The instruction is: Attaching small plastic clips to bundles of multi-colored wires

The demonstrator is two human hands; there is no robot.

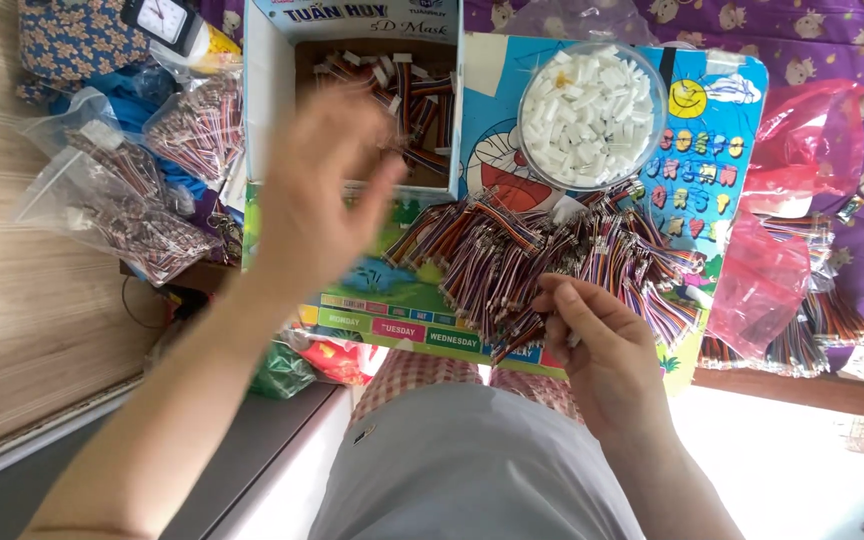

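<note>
We note left hand (327,190) raised, blurred, fingers spread, empty — hovering before cardboard box (357,100) of finished cables. Right hand (597,345) pinching thin wire piece at edge of multicoloured wire pile (542,255) on colourful table (722,150). Bowl of white connectors (592,115) just behind pile.

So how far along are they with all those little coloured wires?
Some look done: finished wire bundles lie in the cardboard box. In hand: the right hand pinches wires at the loose pile, while the left hand, blurred, is up by the box. Much seems left: the pile is large and the bowl of white connectors is full.
</note>
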